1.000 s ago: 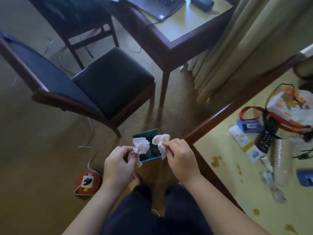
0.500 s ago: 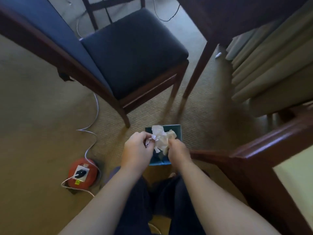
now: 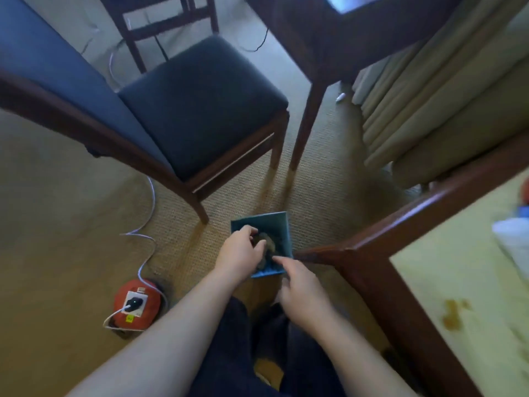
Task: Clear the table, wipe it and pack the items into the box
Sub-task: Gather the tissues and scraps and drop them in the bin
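Observation:
A small teal box (image 3: pixel 279 222) stands open on the carpet by the table's corner. Crumpled tissue wads (image 3: pixel 267 242) lie inside it in shadow. My left hand (image 3: pixel 239 253) hovers over the box's left rim, fingers loosely curled beside the wads. My right hand (image 3: pixel 300 285) is at the box's near edge, fingers relaxed and pointing into it, holding nothing. The table (image 3: pixel 400 224) rises at the right; its yellow top carries brown stains (image 3: pixel 455 313) and blurred items (image 3: pixel 512 239) at the frame's edge.
A blue-cushioned wooden chair (image 3: pixel 200 104) stands just beyond the box. A second table's leg (image 3: pixel 309 110) and curtains (image 3: pixel 443 96) are at the upper right. A red cable reel (image 3: pixel 137 305) with a white cord lies on the carpet at left.
Both hands went down from holding white tissue wads above the box to its opening. The wads now lie inside the box. My view tilted down and back toward the table.

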Motion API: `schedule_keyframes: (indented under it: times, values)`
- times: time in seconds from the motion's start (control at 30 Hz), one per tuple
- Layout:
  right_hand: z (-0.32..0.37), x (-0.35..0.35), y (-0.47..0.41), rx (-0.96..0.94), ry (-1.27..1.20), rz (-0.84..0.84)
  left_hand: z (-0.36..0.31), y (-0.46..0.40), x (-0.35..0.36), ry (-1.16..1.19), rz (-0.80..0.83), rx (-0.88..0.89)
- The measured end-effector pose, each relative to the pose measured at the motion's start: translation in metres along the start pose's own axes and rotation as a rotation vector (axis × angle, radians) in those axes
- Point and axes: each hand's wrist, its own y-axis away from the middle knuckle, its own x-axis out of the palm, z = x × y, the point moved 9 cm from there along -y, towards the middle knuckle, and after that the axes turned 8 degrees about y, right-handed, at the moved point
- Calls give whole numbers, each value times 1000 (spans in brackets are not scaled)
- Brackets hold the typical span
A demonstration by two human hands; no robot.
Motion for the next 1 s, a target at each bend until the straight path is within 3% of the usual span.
schedule_keyframes:
  times: [0.1,0.23,0.33,0.5,0.7,1.0]
  values:
    - [54,-84,88,-109,-38,-132,-82,89,-54,113,12,144]
    - [80,-201,184,-141,12,-448,-195,194,-96,184,103,407]
    - [62,-268,232,-57,45,-659,-271,236,-98,185,156,608]
    - [-12,-337,290,180,50,-824,-380,258,-56,111,124,821]
    - [-136,-396,360,353,-3,-916,-469,291,49,35,254,943]
    - [-257,-418,351,505,-14,-787,-505,294,166,-185,340,862]
